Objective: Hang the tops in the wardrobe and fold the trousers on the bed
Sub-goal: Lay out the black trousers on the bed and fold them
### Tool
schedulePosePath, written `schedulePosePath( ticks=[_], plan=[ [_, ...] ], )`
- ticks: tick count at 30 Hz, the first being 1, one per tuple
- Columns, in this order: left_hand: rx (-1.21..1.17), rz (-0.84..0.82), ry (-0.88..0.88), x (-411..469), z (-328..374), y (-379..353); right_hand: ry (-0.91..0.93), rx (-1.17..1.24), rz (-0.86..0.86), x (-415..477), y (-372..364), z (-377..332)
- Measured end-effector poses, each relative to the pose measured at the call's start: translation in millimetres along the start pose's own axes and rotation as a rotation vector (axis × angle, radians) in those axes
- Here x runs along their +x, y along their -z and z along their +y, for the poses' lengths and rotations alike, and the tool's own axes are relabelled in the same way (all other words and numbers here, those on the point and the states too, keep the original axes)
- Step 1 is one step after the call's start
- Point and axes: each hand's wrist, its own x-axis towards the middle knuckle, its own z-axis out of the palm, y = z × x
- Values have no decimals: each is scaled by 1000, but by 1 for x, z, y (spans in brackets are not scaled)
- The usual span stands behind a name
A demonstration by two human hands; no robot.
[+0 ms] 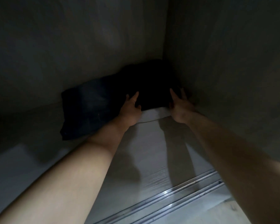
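Both my arms reach deep into a dim wardrobe compartment. A folded black garment [152, 84] lies in the back right corner, on top of something pale [153, 114]. My left hand [132, 107] touches its front left edge with fingers spread. At the garment's right edge, close to the side wall, my right hand [179, 105] rests with fingers apart. A folded pair of dark blue jeans [86, 109] lies to the left, partly under my left forearm. Whether either hand grips cloth is hard to tell in the dark.
The wardrobe's white floor [144, 159] runs toward me, ending at metal sliding-door rails [176, 196] at the front. The grey back wall [71, 46] and right side wall [225, 62] close in the corner. Left of the jeans the floor lies in shadow.
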Motion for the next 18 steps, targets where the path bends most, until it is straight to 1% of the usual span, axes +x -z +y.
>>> schedulePosePath(
  ticks=[2,3,4,6,8,9,12,14,18],
  plan=[
    [49,68,-61,-12,-4,0,-10,57,95,-20,0,-1],
    [141,98,-114,-22,-9,0,9,81,170,-33,-3,1],
    [284,108,-171,-33,-15,2,29,83,243,-47,-7,3],
    [587,116,-258,-57,-32,8,60,22,310,-74,-13,7],
    [739,165,-344,-79,-45,19,86,-63,336,-100,-13,8],
    [780,192,-368,-89,-48,28,97,-112,352,-114,-10,6],
    [846,271,-332,-125,-36,60,137,-252,355,-155,11,-11],
    [851,279,-323,-156,-13,86,154,-269,335,-182,34,-29],
    [927,252,-380,-209,46,141,185,-221,313,-236,98,-71]
  ],
)
